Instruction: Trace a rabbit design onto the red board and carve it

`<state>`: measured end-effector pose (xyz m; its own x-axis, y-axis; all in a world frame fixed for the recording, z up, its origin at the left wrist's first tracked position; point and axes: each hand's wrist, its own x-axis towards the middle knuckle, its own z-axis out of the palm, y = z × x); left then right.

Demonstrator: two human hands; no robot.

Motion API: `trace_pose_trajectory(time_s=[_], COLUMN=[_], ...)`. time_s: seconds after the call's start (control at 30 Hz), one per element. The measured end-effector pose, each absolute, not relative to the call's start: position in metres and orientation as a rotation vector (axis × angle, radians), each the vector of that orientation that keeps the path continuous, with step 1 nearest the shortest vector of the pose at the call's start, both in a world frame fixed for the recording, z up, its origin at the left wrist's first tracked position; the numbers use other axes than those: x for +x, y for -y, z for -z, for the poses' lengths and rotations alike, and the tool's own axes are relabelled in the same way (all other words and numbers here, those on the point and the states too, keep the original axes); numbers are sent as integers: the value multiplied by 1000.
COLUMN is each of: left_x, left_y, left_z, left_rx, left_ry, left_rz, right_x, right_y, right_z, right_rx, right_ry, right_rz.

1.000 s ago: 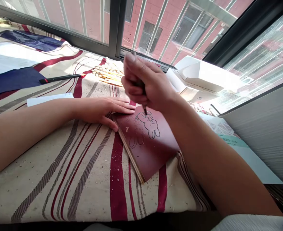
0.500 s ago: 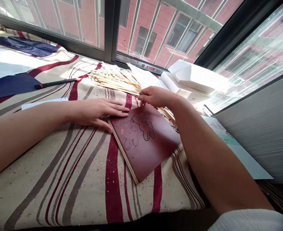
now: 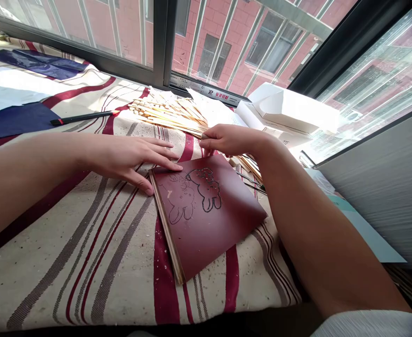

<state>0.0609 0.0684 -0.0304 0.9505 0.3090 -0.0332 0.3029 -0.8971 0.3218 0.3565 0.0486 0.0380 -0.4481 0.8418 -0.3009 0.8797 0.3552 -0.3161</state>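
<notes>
A dark reddish-brown wooden board (image 3: 220, 229) lies on the striped cloth, carrying two rabbit line drawings, one dark and bold, one faint. My left hand (image 3: 135, 161) is stretched out with its fingers apart, the fingertips on the board's far left corner and the thumb by its left edge. Closed in a pinch, my right hand (image 3: 223, 139) is at the board's far edge; its fingertips are partly hidden and I cannot make out what they hold. Just beyond that hand lies a pile of thin wooden sticks (image 3: 169, 112).
Pale crumbs dot the striped cloth (image 3: 121, 262). A black pencil (image 3: 83, 117) lies at the left, near dark blue sheets (image 3: 16, 121) and white paper. Thin dark tools (image 3: 251, 180) show right of the board. A white box (image 3: 290, 107) stands by the window.
The board has turned slightly and its near corner has shifted left and toward me. My left hand has moved a little left. My right hand keeps nearly the same place.
</notes>
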Motion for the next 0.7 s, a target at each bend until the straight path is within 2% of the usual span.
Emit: trace_pose_trajectory(time_s=[0.43, 0.7], left_x=[53, 64], left_y=[-69, -64], left_z=[26, 31], left_rx=[2783, 2736], left_ry=[-431, -410], left_rz=[25, -16], right_x=[340, 357], right_y=[-38, -32], right_z=[-44, -48], right_rx=[1638, 1778], right_ry=[-2417, -2419], right_rz=[685, 565])
